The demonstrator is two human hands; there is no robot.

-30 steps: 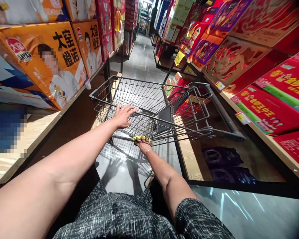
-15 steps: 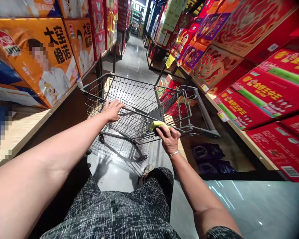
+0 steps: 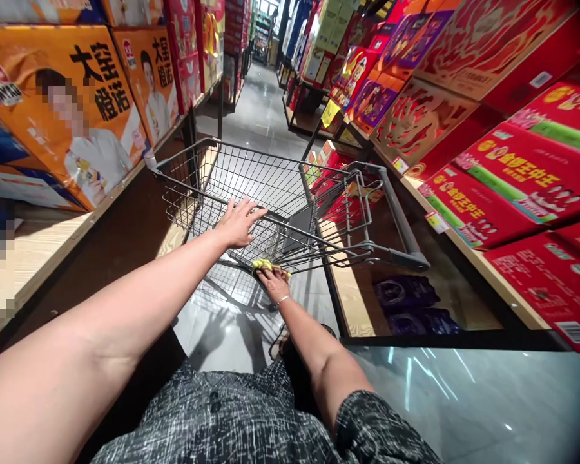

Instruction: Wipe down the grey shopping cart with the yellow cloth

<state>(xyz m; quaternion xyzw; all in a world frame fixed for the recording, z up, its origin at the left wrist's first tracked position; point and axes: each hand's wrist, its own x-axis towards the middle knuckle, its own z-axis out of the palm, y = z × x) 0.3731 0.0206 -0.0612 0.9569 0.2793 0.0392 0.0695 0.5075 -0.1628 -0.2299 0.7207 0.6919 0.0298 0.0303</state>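
Observation:
A dark wire shopping cart (image 3: 270, 187) stands in the aisle in front of me, turned a little to the left. My left hand (image 3: 238, 223) lies on the near rim of its basket, fingers stretched out flat. Lower down, my right hand (image 3: 272, 281) presses a yellow cloth (image 3: 263, 264) against the basket's lower near edge, fingers closed on it. The cart's handle (image 3: 402, 222) runs along its right side, untouched by either hand.
Orange boxes (image 3: 77, 109) fill the left shelf above a wooden ledge. Red gift boxes (image 3: 502, 174) line the right shelves, with a wooden low shelf (image 3: 357, 296) beside the cart. The glossy grey floor (image 3: 265, 116) runs away down the aisle.
My right hand has moved with the yellow cloth from the cart's upper right frame down and left to the basket's lower edge. My left hand shifted slightly right along the rim.

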